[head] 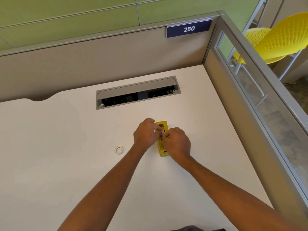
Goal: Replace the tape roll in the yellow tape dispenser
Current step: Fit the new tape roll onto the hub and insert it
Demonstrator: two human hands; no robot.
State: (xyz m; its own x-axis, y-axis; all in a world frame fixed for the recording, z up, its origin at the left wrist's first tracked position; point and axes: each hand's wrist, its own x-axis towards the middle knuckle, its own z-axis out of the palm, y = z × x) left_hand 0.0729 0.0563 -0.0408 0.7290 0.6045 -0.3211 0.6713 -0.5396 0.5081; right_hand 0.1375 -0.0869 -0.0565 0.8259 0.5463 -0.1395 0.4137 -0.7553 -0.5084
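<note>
Dispenser (162, 139), yellow, lies lengthwise pointing away from the person; left hand (146, 134) and right hand (178, 144) pinch something small over its middle, unidentifiable.

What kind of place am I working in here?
Probably a study carrel or office cubicle: a white desk with a built-in cable hatch, partition walls carrying a sign numbered 250, and yellow chairs beyond the side panel.
</note>
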